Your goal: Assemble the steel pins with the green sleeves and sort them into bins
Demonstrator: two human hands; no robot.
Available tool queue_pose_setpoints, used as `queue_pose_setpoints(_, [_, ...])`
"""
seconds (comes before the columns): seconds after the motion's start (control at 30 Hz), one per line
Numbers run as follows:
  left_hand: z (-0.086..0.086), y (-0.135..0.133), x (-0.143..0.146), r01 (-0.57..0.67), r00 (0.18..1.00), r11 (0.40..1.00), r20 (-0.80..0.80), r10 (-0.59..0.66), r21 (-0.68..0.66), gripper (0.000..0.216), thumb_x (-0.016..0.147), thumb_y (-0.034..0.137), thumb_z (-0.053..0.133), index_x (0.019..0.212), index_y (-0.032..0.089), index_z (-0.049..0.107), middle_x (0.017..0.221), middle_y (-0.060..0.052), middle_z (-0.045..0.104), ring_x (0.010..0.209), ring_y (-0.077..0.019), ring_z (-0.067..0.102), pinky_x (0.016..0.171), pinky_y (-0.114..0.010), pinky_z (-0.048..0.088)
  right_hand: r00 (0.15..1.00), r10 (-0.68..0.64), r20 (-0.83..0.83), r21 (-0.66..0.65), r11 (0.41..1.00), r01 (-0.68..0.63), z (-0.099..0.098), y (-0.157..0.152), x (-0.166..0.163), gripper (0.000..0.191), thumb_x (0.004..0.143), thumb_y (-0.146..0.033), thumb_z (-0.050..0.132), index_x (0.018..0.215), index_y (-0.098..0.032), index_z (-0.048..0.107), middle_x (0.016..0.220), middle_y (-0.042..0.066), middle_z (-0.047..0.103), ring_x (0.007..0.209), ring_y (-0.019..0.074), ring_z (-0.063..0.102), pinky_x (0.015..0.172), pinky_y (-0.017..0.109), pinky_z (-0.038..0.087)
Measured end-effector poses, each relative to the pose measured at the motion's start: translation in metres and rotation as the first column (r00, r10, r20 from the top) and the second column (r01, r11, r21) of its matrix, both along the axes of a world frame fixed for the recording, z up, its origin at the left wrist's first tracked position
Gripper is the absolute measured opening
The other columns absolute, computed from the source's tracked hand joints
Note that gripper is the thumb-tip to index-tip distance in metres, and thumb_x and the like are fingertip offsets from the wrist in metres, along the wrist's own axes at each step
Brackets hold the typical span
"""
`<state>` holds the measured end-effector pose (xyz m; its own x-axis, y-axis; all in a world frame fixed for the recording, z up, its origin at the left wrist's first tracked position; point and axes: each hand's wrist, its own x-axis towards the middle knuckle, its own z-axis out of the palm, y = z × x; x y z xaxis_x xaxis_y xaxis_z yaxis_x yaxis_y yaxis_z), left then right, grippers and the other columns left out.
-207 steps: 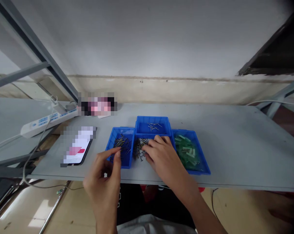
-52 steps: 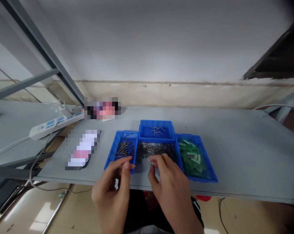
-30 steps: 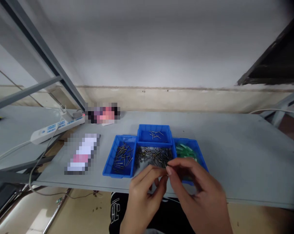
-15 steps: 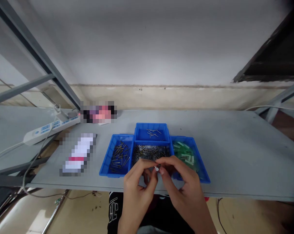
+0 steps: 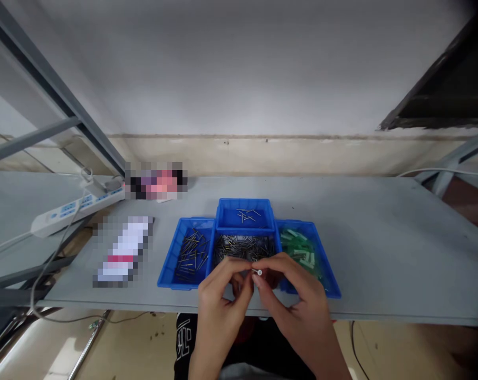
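Over the front edge of the trays, my left hand (image 5: 223, 293) and my right hand (image 5: 296, 293) meet fingertip to fingertip. Both are closed in a pinch around a small piece with a pale round end (image 5: 259, 273) and a thin metallic shaft; most of it is hidden by the fingers. Just beyond the fingers, the middle blue tray (image 5: 245, 232) holds many thin metal pins (image 5: 242, 245). On the left, more slender metal pins (image 5: 193, 250) lie in another blue tray (image 5: 168, 272). The right blue tray (image 5: 329, 269) contains green plastic bagging with white tube-like pieces (image 5: 304, 257).
A small back tray (image 5: 227, 211) holds a few thin pins (image 5: 247, 215). Left on the grey table (image 5: 389, 248) lies a blurred phone-like object (image 5: 124, 250), with a blurred pinkish item (image 5: 162, 182) behind it. A white power strip (image 5: 76, 208) and its cable are farther left.
The pinched piece has turned slightly, its pale round end now showing more clearly and a little farther right. Both hands stay together; the whole view has shifted slightly.
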<state>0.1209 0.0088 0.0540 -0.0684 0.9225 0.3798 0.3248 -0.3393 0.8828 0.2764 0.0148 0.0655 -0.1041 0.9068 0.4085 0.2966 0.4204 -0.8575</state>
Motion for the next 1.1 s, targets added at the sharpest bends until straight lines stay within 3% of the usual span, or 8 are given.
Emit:
queue_pose_setpoints(0.17, [-0.003,-0.001,-0.002,-0.02,1.0,0.999,-0.008,0.02,-0.025,0.016,0.101,0.013,0.067,0.101,0.024,0.079,0.078,0.004,0.071,0.066,-0.0112,0.064,0.064,-0.02,0.052,1.0,-0.01,-0.023,0.009,1.0,0.01,-0.004,0.0,-0.007,0.016,0.105,-0.014,0.07,0.107,-0.029,0.075,0.1,-0.003,0.073,0.086,0.0118,0.071,0.078,0.023,0.057])
queue_pose_setpoints(0.3, [0.004,-0.012,-0.009,-0.154,0.988,0.983,-0.012,0.154,-0.095,0.03,0.103,0.023,0.07,0.133,0.028,0.074,0.088,0.003,0.078,0.064,-0.011,0.067,0.06,-0.019,0.054,0.999,-0.045,0.006,0.096,0.994,0.044,0.013,0.021,-0.015,0.016,0.102,-0.011,0.072,0.103,-0.026,0.077,0.098,-0.002,0.075,0.085,0.0119,0.073,0.078,0.023,0.057])
queue_pose_setpoints(0.4, [0.016,-0.021,-0.016,-0.305,0.95,0.943,0.026,0.311,-0.132,0.03,0.105,0.034,0.072,0.134,0.028,0.073,0.083,0.004,0.076,0.059,-0.0114,0.064,0.059,-0.021,0.055,0.986,-0.13,0.102,0.177,0.978,0.111,0.035,0.054,-0.017,0.014,0.101,-0.01,0.072,0.101,-0.023,0.077,0.097,-0.001,0.076,0.076,0.0125,0.07,0.074,0.027,0.056])
queue_pose_setpoints(0.5, [0.022,-0.024,-0.021,-0.418,0.899,0.898,0.078,0.43,-0.139,0.026,0.103,0.04,0.075,0.126,0.026,0.076,0.08,0.002,0.074,0.062,-0.0137,0.065,0.06,-0.024,0.055,0.914,-0.2,0.352,0.154,0.976,0.154,0.044,0.082,-0.014,0.016,0.1,-0.01,0.074,0.111,-0.021,0.079,0.104,0.004,0.079,0.086,0.0198,0.074,0.081,0.035,0.057])
queue_pose_setpoints(0.6, [0.02,-0.023,-0.024,-0.478,0.86,0.867,0.127,0.495,-0.144,0.023,0.099,0.04,0.08,0.117,0.026,0.076,0.077,0.003,0.071,0.063,-0.0133,0.063,0.061,-0.023,0.054,0.833,-0.124,0.54,0.075,0.992,0.099,0.034,0.085,-0.011,0.033,0.098,-0.01,0.076,0.128,-0.023,0.078,0.113,0.006,0.08,0.101,0.026,0.076,0.087,0.04,0.059])
queue_pose_setpoints(0.8, [0.014,-0.021,-0.027,-0.587,0.761,0.801,0.256,0.596,-0.12,0.023,0.095,0.036,0.086,0.102,0.025,0.068,0.078,0.006,0.064,0.067,-0.0114,0.058,0.066,-0.022,0.05,0.746,0.14,0.651,-0.037,0.988,-0.153,0.0,0.044,-0.029,0.023,0.1,-0.008,0.072,0.116,-0.022,0.079,0.109,0.006,0.081,0.11,0.0276,0.075,0.103,0.043,0.06])
queue_pose_setpoints(0.97, [0.014,-0.022,-0.029,-0.574,0.771,0.807,0.243,0.589,-0.135,0.021,0.098,0.037,0.083,0.108,0.025,0.07,0.079,0.006,0.065,0.067,-0.0119,0.059,0.066,-0.023,0.049,0.634,0.142,0.76,-0.061,0.987,-0.147,-0.011,0.04,-0.045,0.021,0.099,-0.004,0.07,0.111,-0.019,0.078,0.115,0.01,0.08,0.117,0.0294,0.073,0.101,0.041,0.061])
queue_pose_setpoints(1.1, [0.012,-0.024,-0.031,-0.565,0.79,0.813,0.192,0.582,-0.138,0.017,0.1,0.039,0.081,0.106,0.025,0.073,0.077,0.005,0.065,0.066,-0.0112,0.06,0.065,-0.022,0.05,0.608,0.155,0.778,-0.084,0.986,-0.144,-0.011,0.047,-0.046,0.019,0.101,-0.004,0.067,0.103,-0.02,0.076,0.109,0.007,0.079,0.112,0.0275,0.075,0.098,0.038,0.062])
